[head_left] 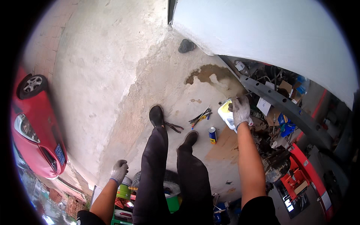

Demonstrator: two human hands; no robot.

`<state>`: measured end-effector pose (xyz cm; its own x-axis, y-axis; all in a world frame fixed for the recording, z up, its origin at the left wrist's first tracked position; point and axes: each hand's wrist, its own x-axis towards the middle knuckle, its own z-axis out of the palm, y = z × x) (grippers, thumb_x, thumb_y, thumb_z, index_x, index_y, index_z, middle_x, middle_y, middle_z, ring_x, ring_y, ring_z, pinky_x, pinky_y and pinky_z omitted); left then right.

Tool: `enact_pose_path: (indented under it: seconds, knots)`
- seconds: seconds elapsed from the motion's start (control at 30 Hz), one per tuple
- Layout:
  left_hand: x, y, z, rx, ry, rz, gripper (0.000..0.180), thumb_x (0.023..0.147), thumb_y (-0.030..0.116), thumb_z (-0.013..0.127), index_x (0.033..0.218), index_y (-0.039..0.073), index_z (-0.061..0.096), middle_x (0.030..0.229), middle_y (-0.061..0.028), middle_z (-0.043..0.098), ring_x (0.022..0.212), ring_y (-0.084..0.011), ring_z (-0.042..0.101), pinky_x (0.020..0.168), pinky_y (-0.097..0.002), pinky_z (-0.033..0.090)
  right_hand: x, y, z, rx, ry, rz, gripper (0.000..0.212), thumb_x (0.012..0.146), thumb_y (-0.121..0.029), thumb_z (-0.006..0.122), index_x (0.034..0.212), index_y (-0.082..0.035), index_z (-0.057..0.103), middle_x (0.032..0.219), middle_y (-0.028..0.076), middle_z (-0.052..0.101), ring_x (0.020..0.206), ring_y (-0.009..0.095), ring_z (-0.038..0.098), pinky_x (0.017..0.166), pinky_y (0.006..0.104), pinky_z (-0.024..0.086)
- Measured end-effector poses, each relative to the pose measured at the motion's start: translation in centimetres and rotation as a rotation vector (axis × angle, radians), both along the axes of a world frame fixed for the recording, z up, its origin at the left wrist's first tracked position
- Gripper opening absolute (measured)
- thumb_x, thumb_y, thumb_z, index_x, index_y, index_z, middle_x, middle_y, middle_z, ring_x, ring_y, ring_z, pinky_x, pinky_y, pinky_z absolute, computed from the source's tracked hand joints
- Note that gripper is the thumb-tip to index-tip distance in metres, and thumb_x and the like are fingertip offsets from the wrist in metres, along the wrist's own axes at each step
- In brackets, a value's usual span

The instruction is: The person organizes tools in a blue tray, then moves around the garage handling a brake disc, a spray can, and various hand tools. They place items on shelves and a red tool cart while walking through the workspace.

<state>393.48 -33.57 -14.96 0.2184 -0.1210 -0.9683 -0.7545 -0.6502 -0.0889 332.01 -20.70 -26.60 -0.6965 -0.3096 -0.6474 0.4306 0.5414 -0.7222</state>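
Note:
My right hand (241, 109), in a pale glove with dark fingertips, is closed at the top of a white plastic jug (226, 115) with a yellow label. The fingers partly cover the jug's upper end. Well apart on the lower left, my left hand (119, 171) wears a similar glove. Its fingers are curled in, and nothing shows in them. A blue and yellow spray can (212, 135) stands on the concrete just left of my right forearm. Several hand tools (200, 117) with coloured handles lie beyond it, and dark pliers (173, 127) rest between my shoes.
A wet brown stain (208, 73) marks the floor ahead. Along the right runs a grey metal beam (285, 103) beside piled parts and cartons. A red car (37, 131) is at the left. Flattened cardboard (224, 146) and a red toolbox (296, 182) are at the right.

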Motion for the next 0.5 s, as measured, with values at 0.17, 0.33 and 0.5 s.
enact_pose_path:
  seconds: [0.17,0.33,0.5]
  knots:
    - [-16.6,-12.2,-20.6,-0.545,0.256,-0.564,0.050,0.094,0.021,0.066,0.138,0.001,0.056,0.116,-0.0178,0.068,0.095,-0.0249,0.067,0.087,-0.0375,0.055,13.1,15.8,-19.2,0.711,-0.282,0.562,0.039,0.099,-0.021,0.066,0.135,-0.008,0.058,0.097,0.010,0.070,0.073,0.021,0.068,0.063,0.0355,0.057]
    - [-46.5,-22.8,-30.4,-1.473,0.565,-1.026,0.044,0.092,0.022,0.065,0.131,0.003,0.063,0.139,-0.0208,0.062,0.133,-0.0385,0.054,0.111,-0.0481,0.043,16.7,17.1,-31.7,1.294,-0.236,0.587,0.076,0.090,-0.046,0.070,0.149,-0.007,0.044,0.128,0.018,0.066,0.098,0.032,0.074,0.083,0.0472,0.060]
    - [-53.1,-16.1,-31.3,-0.919,0.646,-1.166,0.040,0.097,0.021,0.062,0.136,0.012,0.066,0.128,-0.0172,0.071,0.117,-0.0300,0.067,0.106,-0.0398,0.051,19.4,14.5,-32.3,1.397,-0.202,-0.030,0.084,0.082,-0.052,0.080,0.128,0.004,0.038,0.117,0.024,0.058,0.098,0.039,0.073,0.079,0.0465,0.062]
